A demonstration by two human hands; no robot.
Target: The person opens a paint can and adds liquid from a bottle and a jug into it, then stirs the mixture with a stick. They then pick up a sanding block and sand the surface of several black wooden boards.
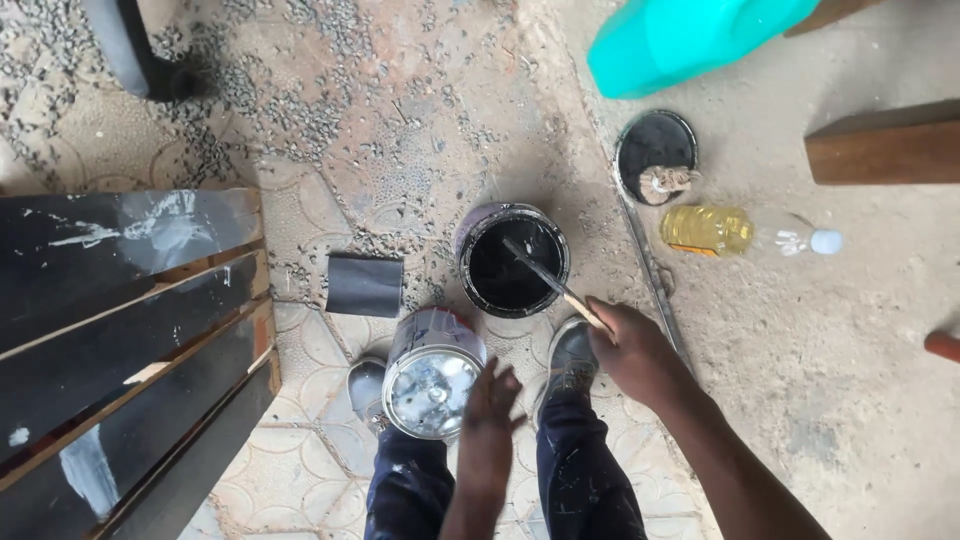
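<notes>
Right hand: the right hand (635,350) was clenched round the wooden end of a stir stick (555,280), at about 4 o'clock from the paint can
Left hand: the left hand (492,420) hovered released, fingers spread, just beside the silver tin at its 3 o'clock; touching or not, I could not tell
Paint can: an open paint can (513,260) of black paint stood on the floor at frame centre, the stick's far end dipped in it
Silver tin: a silver tin (432,372) stood at 7 o'clock from the paint can, just above the person's shoes
Handling: the stick looked light, stiff and thin, best held by its dry bare end; its wet end would likely be slippery. The can, judged fairly full, would be heavy and apt to slop, so grip low on the wall
Around: a black lid (655,150) at 1 o'clock, a bottle of yellow oil (722,231) at 3 o'clock, a dark square sheet (364,285) at 9 o'clock, black-painted planks (120,330) far left
</notes>
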